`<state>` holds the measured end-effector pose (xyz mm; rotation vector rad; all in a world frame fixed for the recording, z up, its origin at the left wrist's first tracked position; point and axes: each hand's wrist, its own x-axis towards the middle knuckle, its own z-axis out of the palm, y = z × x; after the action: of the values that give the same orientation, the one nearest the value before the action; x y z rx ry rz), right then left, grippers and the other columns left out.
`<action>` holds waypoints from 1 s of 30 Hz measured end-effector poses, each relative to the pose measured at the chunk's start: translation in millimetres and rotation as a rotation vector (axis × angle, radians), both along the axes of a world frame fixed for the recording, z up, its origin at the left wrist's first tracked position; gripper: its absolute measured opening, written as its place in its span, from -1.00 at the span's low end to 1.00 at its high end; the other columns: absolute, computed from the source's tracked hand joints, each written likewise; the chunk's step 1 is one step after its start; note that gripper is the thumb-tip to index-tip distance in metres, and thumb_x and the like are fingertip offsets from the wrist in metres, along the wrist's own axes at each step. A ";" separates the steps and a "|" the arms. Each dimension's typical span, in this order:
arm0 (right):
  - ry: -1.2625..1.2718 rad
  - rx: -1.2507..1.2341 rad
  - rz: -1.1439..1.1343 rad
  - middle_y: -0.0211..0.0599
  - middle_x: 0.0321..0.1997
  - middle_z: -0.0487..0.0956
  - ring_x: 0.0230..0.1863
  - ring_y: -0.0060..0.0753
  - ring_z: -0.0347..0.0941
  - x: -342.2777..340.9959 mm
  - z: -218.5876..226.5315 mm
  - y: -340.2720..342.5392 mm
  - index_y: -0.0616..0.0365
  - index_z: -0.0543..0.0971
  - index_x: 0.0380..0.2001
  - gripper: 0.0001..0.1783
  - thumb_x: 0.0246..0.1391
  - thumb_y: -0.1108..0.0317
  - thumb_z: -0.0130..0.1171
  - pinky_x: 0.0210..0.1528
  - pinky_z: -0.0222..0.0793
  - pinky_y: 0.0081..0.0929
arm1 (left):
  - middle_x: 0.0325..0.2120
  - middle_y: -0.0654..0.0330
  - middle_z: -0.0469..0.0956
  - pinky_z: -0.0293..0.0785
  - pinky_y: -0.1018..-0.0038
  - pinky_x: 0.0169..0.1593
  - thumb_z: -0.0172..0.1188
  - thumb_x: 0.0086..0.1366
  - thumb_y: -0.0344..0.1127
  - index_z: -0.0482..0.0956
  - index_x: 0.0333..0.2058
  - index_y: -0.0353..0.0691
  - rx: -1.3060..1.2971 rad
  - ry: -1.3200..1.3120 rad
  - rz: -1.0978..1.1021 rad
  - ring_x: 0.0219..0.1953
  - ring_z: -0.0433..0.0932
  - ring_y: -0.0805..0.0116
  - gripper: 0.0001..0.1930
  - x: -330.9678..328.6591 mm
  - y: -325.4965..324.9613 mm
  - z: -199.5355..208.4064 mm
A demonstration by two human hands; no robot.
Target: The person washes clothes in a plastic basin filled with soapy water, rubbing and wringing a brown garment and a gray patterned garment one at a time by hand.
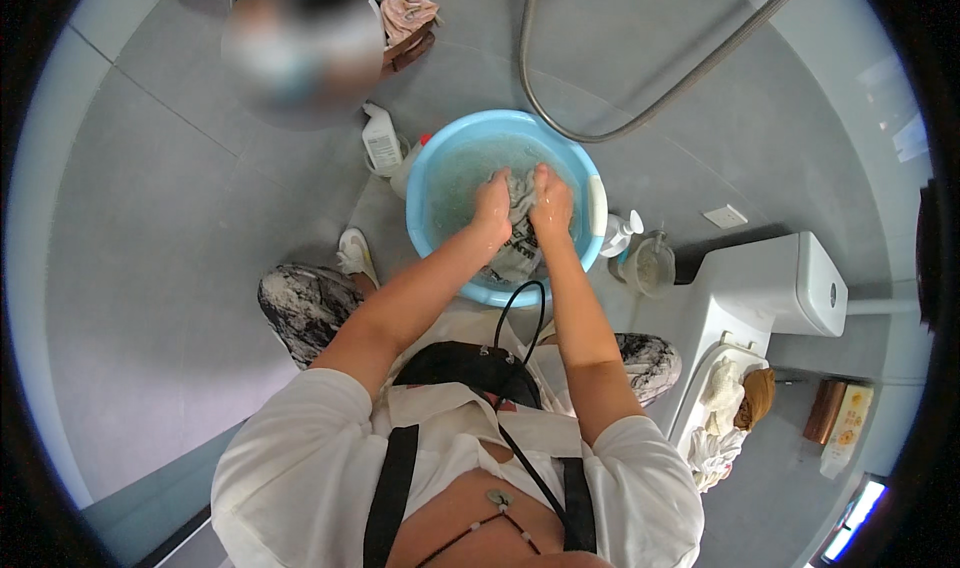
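A light blue basin (pixel 415 203) of cloudy, sudsy water stands on the floor in front of me. A wet grey cloth garment (pixel 516 253) with a dark print hangs between my hands, its lower part lying in the water near the basin's near side. My left hand (pixel 493 206) is closed on the garment's left side. On its right side, my right hand (pixel 551 203) grips a bunched fold, with the thumb side up. The garment's exact kind cannot be made out.
A grey hose (pixel 650 118) loops beyond the basin. White bottle (pixel 381 143) stands left, pump bottle (pixel 622 233) and clear container (pixel 650 268) right. A white toilet (pixel 735 278) bears clothes (pixel 722 398). A blurred shape and pink cloth (pixel 408 16) are at upper left.
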<state>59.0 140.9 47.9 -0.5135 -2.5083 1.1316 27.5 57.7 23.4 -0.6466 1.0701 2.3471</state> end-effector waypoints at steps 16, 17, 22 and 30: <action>-0.451 0.430 0.455 -0.08 -0.06 0.35 -0.12 0.00 0.36 9.7 -50.8 10.3 -0.11 0.22 0.05 -0.33 -0.22 0.19 0.16 -0.10 0.29 -0.23 | 0.00 0.17 0.26 0.18 0.33 0.07 0.06 0.13 -0.11 0.29 -0.04 -0.08 0.059 0.036 -0.012 0.03 0.23 0.24 -0.57 -32.1 -70.3 -47.5; -0.559 0.459 0.486 -0.07 -0.04 0.34 -0.11 -0.01 0.36 8.9 -52.6 7.6 -0.12 0.20 0.07 -0.32 -0.22 0.23 0.15 -0.10 0.29 -0.22 | 0.00 0.17 0.25 0.18 0.29 0.08 0.05 0.14 -0.10 0.28 -0.03 -0.08 0.107 0.055 -0.008 0.03 0.23 0.23 -0.57 -33.2 -70.9 -57.6; -0.621 0.522 0.444 -0.02 -0.16 0.44 -0.12 -0.03 0.38 -6.7 -80.7 9.4 0.14 0.35 -0.09 -0.50 -0.21 0.29 0.11 -0.10 0.30 -0.23 | -0.01 0.16 0.27 0.14 0.14 0.07 -0.01 0.17 -0.08 0.24 0.00 -0.10 0.251 0.065 -0.002 0.02 0.25 0.17 -0.56 -36.6 -64.0 -86.3; -0.232 0.178 0.320 0.00 -0.25 0.48 -0.15 -0.03 0.39 9.4 7.1 -21.2 0.08 0.46 -0.18 -0.54 -0.30 0.33 0.15 -0.14 0.31 -0.27 | -0.08 0.10 0.33 0.16 0.18 0.07 -0.05 0.19 -0.03 0.27 -0.05 -0.21 0.311 -0.100 -0.098 -0.04 0.30 0.13 -0.55 -29.0 -49.5 -66.4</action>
<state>68.4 119.7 55.0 -0.2096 -2.9386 0.9862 -1.5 8.2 -43.0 -0.5731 0.6589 2.3023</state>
